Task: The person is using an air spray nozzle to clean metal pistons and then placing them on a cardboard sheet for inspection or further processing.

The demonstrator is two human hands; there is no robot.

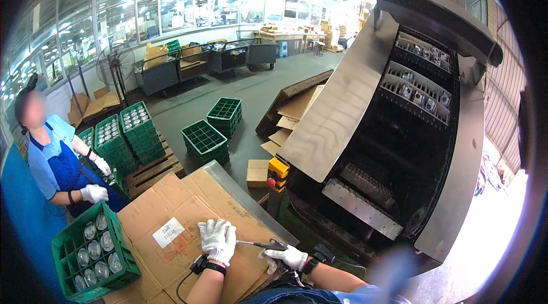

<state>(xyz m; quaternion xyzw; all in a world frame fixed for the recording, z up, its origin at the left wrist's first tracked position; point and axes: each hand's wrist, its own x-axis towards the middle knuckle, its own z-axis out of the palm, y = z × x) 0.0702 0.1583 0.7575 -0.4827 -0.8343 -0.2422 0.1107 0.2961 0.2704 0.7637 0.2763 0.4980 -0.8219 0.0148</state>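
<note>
My left hand point(217, 240), in a white knitted glove, rests over a cardboard sheet point(200, 201) with its fingers stretched out and nothing seen in it. My right hand point(287, 256), gloved too, is closed around a dark air blow gun point(270, 244). The thin metal nozzle points left, and its tip comes close to the side of my left glove. At the left edge of the cardboard stands a green divided crate point(123, 235) with several clear glass pieces point(101, 270) in its compartments. Some of the crate's compartments hold nothing.
A conveyor machine point(365, 110) with metal side panels carries loaded racks point(415, 92) on the right. A yellow control box point(278, 174) with a red button sits at its corner. Green crates point(204, 137) stand on the floor ahead. A co-worker point(68, 161) stands at the left.
</note>
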